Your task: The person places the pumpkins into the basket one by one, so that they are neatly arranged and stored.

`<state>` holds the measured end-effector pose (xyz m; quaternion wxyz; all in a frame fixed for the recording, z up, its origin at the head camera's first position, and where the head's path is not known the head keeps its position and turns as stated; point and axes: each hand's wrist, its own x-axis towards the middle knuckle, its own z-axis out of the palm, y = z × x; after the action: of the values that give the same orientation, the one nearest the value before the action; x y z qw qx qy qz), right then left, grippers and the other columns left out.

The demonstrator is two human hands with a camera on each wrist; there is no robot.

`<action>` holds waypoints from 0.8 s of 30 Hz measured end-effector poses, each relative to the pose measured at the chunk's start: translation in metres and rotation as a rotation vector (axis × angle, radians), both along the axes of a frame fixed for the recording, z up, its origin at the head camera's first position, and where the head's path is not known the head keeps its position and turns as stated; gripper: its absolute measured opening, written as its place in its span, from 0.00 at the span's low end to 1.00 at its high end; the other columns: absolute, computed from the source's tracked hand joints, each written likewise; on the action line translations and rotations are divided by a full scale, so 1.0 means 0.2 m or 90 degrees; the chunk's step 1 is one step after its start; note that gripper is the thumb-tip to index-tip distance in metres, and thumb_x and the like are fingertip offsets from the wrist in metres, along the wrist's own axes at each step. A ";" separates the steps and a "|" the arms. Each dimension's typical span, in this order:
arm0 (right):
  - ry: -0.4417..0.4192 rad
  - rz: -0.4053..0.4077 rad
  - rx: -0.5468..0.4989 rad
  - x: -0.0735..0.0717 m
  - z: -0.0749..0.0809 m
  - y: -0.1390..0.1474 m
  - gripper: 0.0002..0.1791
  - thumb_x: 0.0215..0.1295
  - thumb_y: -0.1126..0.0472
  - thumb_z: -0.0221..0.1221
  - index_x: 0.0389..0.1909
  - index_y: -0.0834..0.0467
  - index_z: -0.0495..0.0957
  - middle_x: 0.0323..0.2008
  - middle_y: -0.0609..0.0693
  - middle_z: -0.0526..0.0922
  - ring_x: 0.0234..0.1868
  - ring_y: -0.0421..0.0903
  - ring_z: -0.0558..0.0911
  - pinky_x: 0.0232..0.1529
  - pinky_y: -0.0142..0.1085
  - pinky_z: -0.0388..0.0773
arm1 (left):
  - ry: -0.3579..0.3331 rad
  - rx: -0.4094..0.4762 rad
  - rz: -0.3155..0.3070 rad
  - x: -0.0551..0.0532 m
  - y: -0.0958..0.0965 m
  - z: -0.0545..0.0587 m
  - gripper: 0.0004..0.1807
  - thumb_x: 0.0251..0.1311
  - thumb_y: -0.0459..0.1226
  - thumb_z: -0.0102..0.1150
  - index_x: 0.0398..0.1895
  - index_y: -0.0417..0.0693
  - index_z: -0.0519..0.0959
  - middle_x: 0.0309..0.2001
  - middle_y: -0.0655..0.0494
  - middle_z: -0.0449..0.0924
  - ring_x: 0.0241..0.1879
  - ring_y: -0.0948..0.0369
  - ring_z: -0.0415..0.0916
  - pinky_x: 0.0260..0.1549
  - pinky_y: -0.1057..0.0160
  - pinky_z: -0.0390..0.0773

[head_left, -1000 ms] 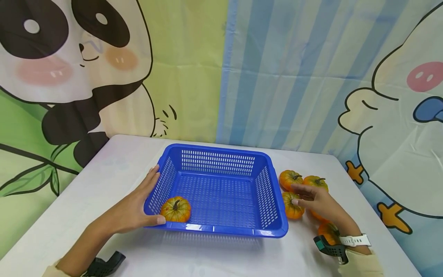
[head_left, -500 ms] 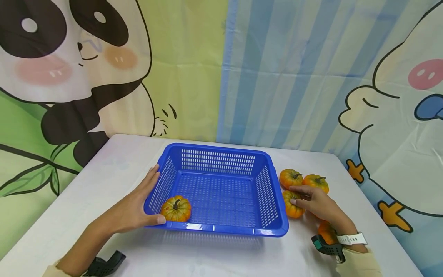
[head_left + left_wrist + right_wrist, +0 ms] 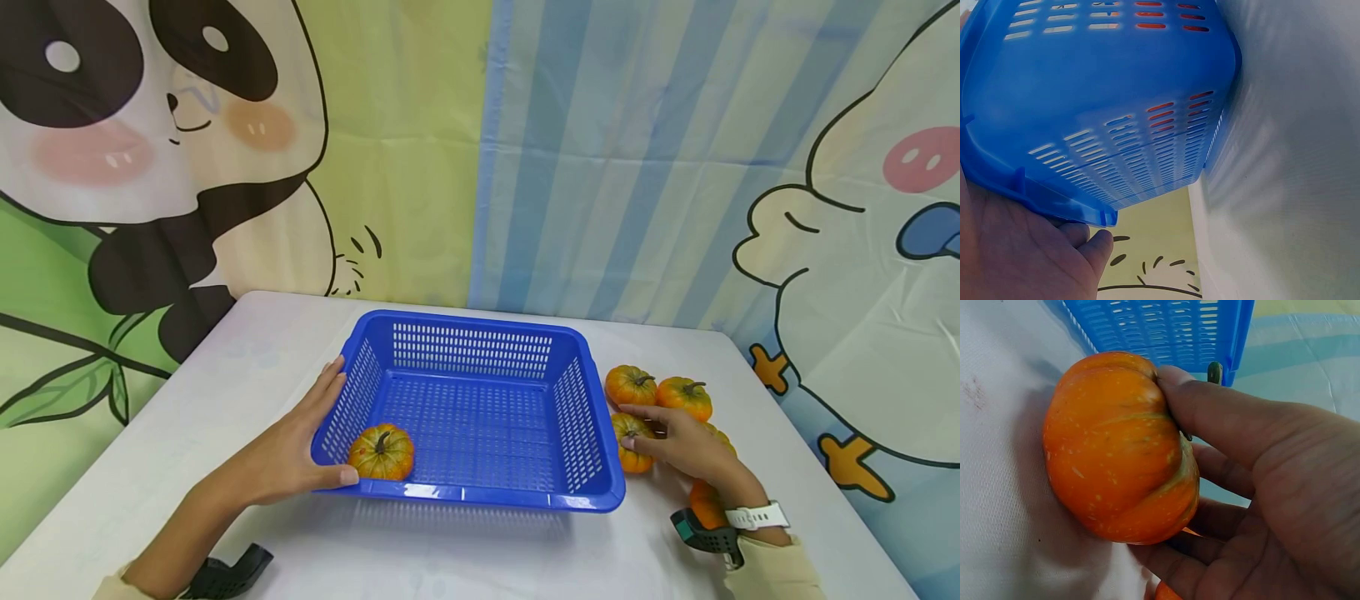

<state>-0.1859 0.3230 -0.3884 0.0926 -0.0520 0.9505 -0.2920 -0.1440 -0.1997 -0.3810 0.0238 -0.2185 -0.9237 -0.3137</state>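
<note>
My left hand (image 3: 288,454) holds the near left corner of a blue plastic basket (image 3: 480,498), its thumb on the front rim. In the left wrist view its fingers (image 3: 1094,247) lie along the rim, partly hidden. One small orange-and-green pumpkin (image 3: 381,452) sits inside the basket at the near left. Right of the basket, my right hand (image 3: 686,446) grips another small pumpkin (image 3: 630,446) from above. The right wrist view shows the thumb near the stem of this gripped pumpkin (image 3: 1116,456) and fingers around its far side; it appears to rest on the table.
Several more pumpkins stand on the white table (image 3: 450,558): one behind the gripped one (image 3: 628,385), one at the back right (image 3: 684,398), others partly hidden by the right hand and wrist. A printed curtain (image 3: 600,167) hangs behind the table.
My right hand has shifted slightly left, its fingers settling around the pumpkin. More of a pumpkin behind that hand now shows. The left hand and basket have stayed put.
</note>
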 end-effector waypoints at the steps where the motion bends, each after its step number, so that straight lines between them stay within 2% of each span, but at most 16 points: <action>1: -0.004 0.000 -0.004 0.00 0.00 0.00 0.37 0.57 0.43 0.67 0.64 0.56 0.74 0.48 0.57 0.80 0.37 0.51 0.75 0.28 0.38 0.75 | -0.001 -0.001 0.001 0.00 0.00 0.00 0.65 0.45 0.57 0.68 0.78 0.42 0.39 0.78 0.53 0.28 0.73 0.38 0.40 0.56 0.29 0.59; 5: 0.006 0.006 -0.009 0.00 -0.01 0.00 0.37 0.58 0.43 0.67 0.64 0.58 0.74 0.52 0.59 0.79 0.44 0.52 0.77 0.38 0.41 0.80 | -0.003 -0.002 0.003 0.00 0.00 0.00 0.65 0.45 0.58 0.68 0.78 0.42 0.40 0.78 0.53 0.28 0.73 0.38 0.40 0.56 0.29 0.59; 6: 0.004 0.007 -0.011 0.00 -0.01 0.00 0.37 0.58 0.43 0.67 0.64 0.58 0.73 0.53 0.59 0.79 0.45 0.53 0.77 0.38 0.42 0.80 | -0.003 -0.003 0.004 0.00 0.00 0.00 0.65 0.45 0.58 0.68 0.78 0.42 0.40 0.78 0.53 0.28 0.73 0.38 0.40 0.56 0.29 0.60; 13: -0.010 0.001 -0.021 -0.01 -0.02 0.00 0.37 0.57 0.42 0.67 0.65 0.56 0.74 0.52 0.59 0.79 0.41 0.52 0.75 0.26 0.37 0.75 | -0.005 -0.002 0.002 0.00 0.00 0.00 0.65 0.45 0.57 0.68 0.78 0.42 0.40 0.78 0.52 0.29 0.73 0.38 0.40 0.56 0.30 0.59; 17: 0.002 0.012 -0.031 -0.01 -0.02 0.00 0.36 0.59 0.42 0.65 0.64 0.56 0.74 0.55 0.61 0.78 0.47 0.57 0.77 0.39 0.45 0.81 | -0.010 0.000 0.001 0.00 0.00 0.00 0.65 0.46 0.58 0.68 0.78 0.42 0.39 0.78 0.51 0.29 0.73 0.38 0.40 0.57 0.29 0.58; 20: 0.003 0.009 -0.047 0.00 -0.01 0.00 0.37 0.61 0.41 0.63 0.66 0.58 0.72 0.59 0.64 0.75 0.55 0.62 0.75 0.51 0.54 0.77 | -0.010 0.003 -0.001 0.00 0.00 0.00 0.65 0.46 0.57 0.68 0.78 0.42 0.39 0.78 0.52 0.28 0.73 0.38 0.39 0.57 0.29 0.58; 24: -0.006 -0.012 -0.056 0.00 0.02 0.01 0.40 0.61 0.39 0.62 0.68 0.58 0.69 0.61 0.65 0.73 0.60 0.66 0.72 0.54 0.60 0.73 | -0.009 0.004 -0.003 0.00 0.00 0.00 0.65 0.45 0.56 0.69 0.78 0.43 0.39 0.78 0.53 0.28 0.73 0.38 0.39 0.58 0.29 0.57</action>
<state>-0.1850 0.3241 -0.3853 0.0918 -0.0453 0.9369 -0.3344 -0.1449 -0.2003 -0.3808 0.0175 -0.2188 -0.9223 -0.3180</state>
